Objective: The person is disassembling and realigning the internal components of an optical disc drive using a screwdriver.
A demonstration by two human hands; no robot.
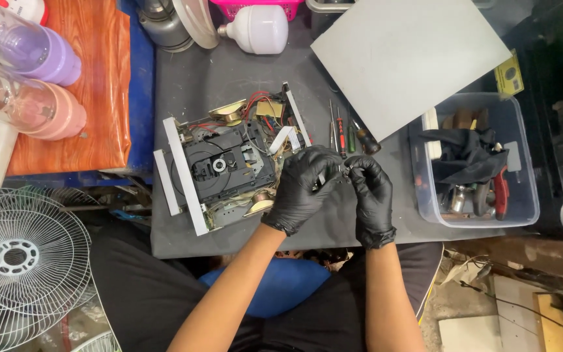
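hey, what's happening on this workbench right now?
A person in black gloves sits at a dark grey mat with an opened disc player chassis, its wiring exposed. The left hand and right hand meet just right of it, pinching a small part too tiny to identify. Several slim screwdrivers lie behind the hands, next to a flat grey panel. A clear plastic tub of tools stands at the right.

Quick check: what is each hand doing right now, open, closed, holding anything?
Left hand: black-gloved, fingers curled closed around a small part, too hidden to identify.
Right hand: black-gloved, fingertips pinched at the same small part, beside the opened disc player chassis.
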